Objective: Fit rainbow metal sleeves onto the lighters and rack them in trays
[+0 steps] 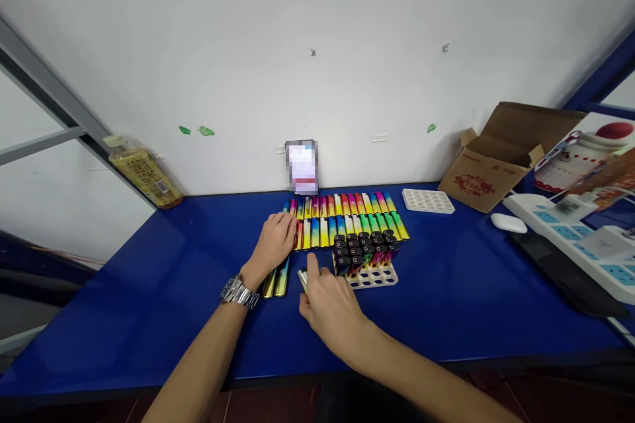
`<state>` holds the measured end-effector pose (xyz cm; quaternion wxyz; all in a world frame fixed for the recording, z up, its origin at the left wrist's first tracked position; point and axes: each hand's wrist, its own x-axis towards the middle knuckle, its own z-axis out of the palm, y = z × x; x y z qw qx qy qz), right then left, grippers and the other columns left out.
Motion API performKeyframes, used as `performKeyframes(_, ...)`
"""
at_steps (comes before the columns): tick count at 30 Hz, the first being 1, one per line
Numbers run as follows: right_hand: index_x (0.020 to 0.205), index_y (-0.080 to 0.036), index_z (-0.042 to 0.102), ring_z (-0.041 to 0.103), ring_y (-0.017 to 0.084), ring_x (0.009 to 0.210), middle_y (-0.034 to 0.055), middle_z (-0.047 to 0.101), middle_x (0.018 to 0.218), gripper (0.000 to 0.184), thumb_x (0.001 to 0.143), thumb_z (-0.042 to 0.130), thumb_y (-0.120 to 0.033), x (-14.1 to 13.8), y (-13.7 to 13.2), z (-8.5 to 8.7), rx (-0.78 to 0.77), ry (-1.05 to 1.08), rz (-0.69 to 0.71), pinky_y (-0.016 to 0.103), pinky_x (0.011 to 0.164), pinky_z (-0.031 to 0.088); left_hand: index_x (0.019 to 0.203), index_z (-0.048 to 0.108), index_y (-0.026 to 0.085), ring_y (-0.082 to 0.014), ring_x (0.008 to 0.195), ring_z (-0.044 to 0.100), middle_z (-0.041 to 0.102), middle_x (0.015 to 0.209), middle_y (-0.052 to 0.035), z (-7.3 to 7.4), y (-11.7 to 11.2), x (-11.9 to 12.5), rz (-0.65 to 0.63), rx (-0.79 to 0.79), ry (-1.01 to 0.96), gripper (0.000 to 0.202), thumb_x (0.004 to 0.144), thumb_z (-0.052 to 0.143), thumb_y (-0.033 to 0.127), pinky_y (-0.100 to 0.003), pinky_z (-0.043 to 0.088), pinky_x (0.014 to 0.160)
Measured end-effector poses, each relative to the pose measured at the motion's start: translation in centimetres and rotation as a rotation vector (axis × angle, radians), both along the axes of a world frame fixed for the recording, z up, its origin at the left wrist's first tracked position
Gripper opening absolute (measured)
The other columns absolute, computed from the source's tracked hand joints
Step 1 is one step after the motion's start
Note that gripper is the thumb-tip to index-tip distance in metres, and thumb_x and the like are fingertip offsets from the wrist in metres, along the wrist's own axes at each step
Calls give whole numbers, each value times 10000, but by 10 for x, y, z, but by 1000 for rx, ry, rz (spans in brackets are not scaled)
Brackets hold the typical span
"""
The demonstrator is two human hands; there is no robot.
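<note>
Two rows of shiny rainbow-coloured lighters lie flat on the blue table. In front of them a white holder tray carries several upright lighters with black tops. My left hand, with a metal watch on the wrist, rests curled on the left end of the near row, above two gold-green lighters lying apart. My right hand is closed in a pinch round a pale lighter just left of the tray.
A spare white tray and an open cardboard box stand at the back right. Further right are a white mouse, a power strip and a dark flat device. A tea bottle leans at the back left.
</note>
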<state>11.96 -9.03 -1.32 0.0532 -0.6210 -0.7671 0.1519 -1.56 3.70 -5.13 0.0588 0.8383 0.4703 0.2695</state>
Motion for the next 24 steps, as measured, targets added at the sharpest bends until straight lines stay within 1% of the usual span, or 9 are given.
performKeyframes(3, 1070, -124, 528, 647, 235, 657, 94, 653, 797, 257, 813, 528, -140, 11, -6, -3, 69, 173, -13, 295, 535, 436, 933, 568, 184, -237, 897, 528, 620, 960, -100, -1, 1, 0, -1, -1, 3, 330, 970, 270, 319, -413, 429, 846)
performKeyframes(5, 892, -172, 531, 602, 189, 625, 39, 610, 739, 73, 842, 484, -149, 19, -11, -4, 115, 354, -16, 270, 527, 395, 925, 570, 186, -235, 881, 530, 622, 947, -98, -2, 1, 0, -1, 1, 0, 334, 969, 269, 323, -414, 431, 841)
performKeyframes(7, 863, -196, 480, 543, 149, 573, -6, 555, 683, 36, 878, 448, -191, 28, -17, -3, 128, 587, 4, 252, 505, 359, 916, 573, 188, -233, 859, 531, 624, 941, -97, -3, 2, 0, 1, 11, -3, 337, 969, 269, 325, -415, 432, 833)
performKeyframes(10, 943, -216, 407, 511, 119, 564, -30, 542, 701, 40, 915, 405, -245, 42, -25, 1, 90, 960, 20, 232, 501, 362, 919, 573, 189, -232, 869, 533, 624, 961, -97, -3, 2, 0, 4, 16, -1, 333, 970, 271, 320, -411, 431, 834)
performKeyframes(13, 909, -227, 383, 462, 91, 507, -52, 514, 674, 19, 914, 384, -245, 58, -28, 4, 30, 1267, -62, 213, 468, 349, 933, 569, 187, -234, 899, 533, 625, 972, -94, -2, 1, 0, 9, -3, -2, 327, 972, 271, 314, -407, 429, 844)
performKeyframes(16, 821, -207, 455, 322, 78, 428, -85, 365, 540, 103, 871, 441, -295, 74, -25, 7, 3, 1406, -182, 209, 413, 269, 939, 572, 182, -240, 925, 533, 627, 984, -98, 0, 0, 1, 17, -26, -11, 328, 971, 275, 319, -412, 429, 848)
performKeyframes(18, 713, -185, 511, 291, 83, 420, -73, 331, 489, 272, 853, 441, -408, 83, -21, 8, 9, 1425, -232, 222, 399, 232, 949, 573, 180, -242, 938, 535, 627, 994, -102, 1, -1, 1, 14, -29, -19, 327, 970, 277, 320, -417, 428, 854)
performKeyframes(21, 506, -207, 434, 275, 82, 376, -47, 324, 424, 509, 830, 350, -591, 93, -16, 9, -33, 1465, -300, 237, 375, 220, 962, 572, 184, -240, 937, 538, 627, 995, -104, 1, -1, 1, 9, -18, -29, 324, 971, 278, 321, -421, 427, 862)
performKeyframes(24, 447, -235, 359, 269, 82, 312, -48, 304, 376, 536, 817, 308, -619, 96, -11, 7, -157, 1523, -370, 234, 331, 216, 962, 569, 188, -240, 944, 535, 626, 1002, -104, 1, -1, 1, 7, -17, -29, 322, 972, 278, 324, -425, 425, 869)
